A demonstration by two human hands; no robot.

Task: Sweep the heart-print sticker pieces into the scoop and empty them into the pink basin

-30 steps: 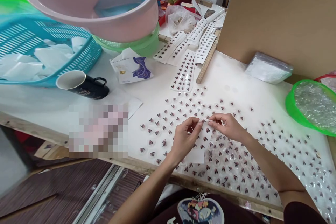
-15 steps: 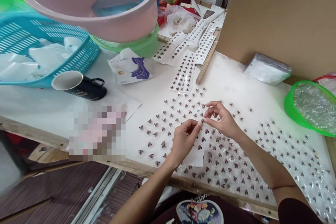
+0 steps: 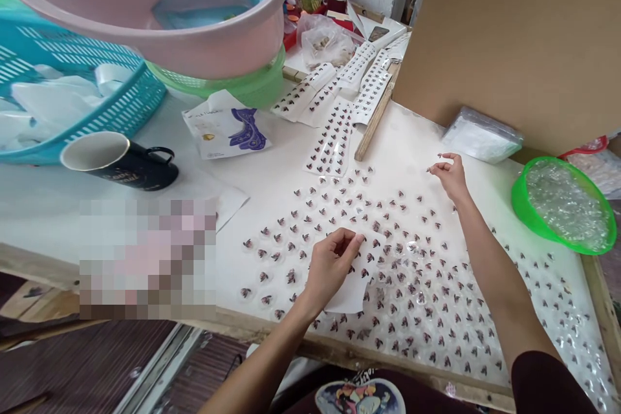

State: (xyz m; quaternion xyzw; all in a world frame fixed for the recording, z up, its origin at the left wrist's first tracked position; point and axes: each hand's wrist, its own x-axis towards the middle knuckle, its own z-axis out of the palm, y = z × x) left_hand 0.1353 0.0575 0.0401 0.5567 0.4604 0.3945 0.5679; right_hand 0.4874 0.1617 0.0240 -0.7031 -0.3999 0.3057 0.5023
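My left hand (image 3: 334,265) pinches the top edge of a white sticker sheet (image 3: 353,294) printed with small dark-and-pink motifs. The sheet lies over the near part of the spread of stickers. Out to the right, my right hand (image 3: 451,178) is raised above the white tabletop with its fingers curled. Small dark stickers (image 3: 429,171) show at its thumb and fingertips; their exact number is hard to make out. Around and below both hands, many clear round pieces (image 3: 417,284), each bearing a similar motif, cover the table.
More sticker sheets (image 3: 332,136) lie at the back beside a wooden strip (image 3: 373,123). A green bowl (image 3: 563,207) of clear pieces stands right, near a clear-wrapped stack (image 3: 482,134). On the left are a dark mug (image 3: 123,162), a blue basket (image 3: 111,107) and a pink basin (image 3: 218,45).
My right hand has moved away from the sheet, up and to the right, with small stickers at its fingertips. My left hand still grips the sheet. The view has shifted slightly.
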